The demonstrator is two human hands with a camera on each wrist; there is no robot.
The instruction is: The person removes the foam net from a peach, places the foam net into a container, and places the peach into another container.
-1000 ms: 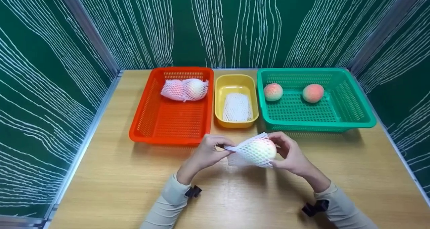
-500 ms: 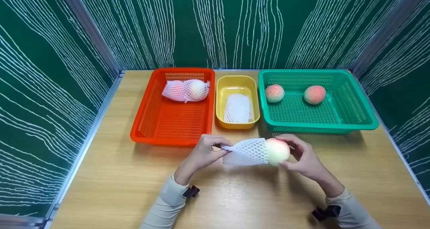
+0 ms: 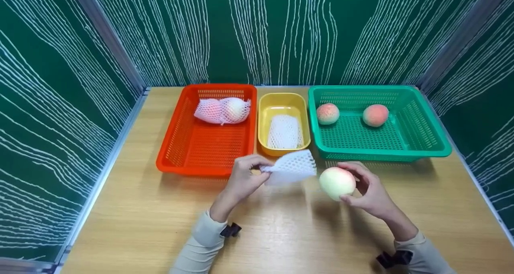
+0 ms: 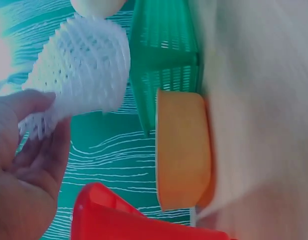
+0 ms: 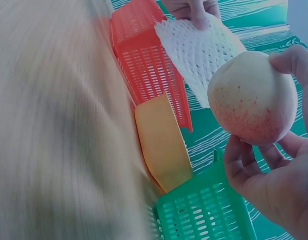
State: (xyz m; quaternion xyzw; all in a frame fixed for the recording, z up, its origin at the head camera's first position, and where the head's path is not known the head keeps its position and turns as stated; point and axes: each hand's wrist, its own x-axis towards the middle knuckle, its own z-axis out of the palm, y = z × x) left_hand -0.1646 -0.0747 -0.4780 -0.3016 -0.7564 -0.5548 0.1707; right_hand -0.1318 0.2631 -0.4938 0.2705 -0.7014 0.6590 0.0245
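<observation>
Between thumb and fingers, my left hand [image 3: 245,176] pinches one end of a white foam fruit net [image 3: 293,167]. The net's wide mouth faces right, as the left wrist view also shows. My right hand [image 3: 367,189] grips a pale peach [image 3: 337,183] with a pink blush, bare of any net. In the right wrist view the peach [image 5: 253,97] is held between thumb and fingertips, and it overlaps the foam net [image 5: 198,52] there. A short gap parts the net from the peach in the head view. Both are held above the wooden table [image 3: 277,242].
A red basket [image 3: 170,145] at the left holds two netted peaches [image 3: 223,110]. The yellow tub [image 3: 265,105] in the middle holds white foam nets [image 3: 284,131]. At the right, a green basket [image 3: 435,133] has two bare peaches [image 3: 375,115] inside. Green walls stand behind and beside the table.
The peach has come out of the net's mouth and moved right with my right hand. My left hand has shifted slightly left, keeping the net, which now hangs free of the peach.
</observation>
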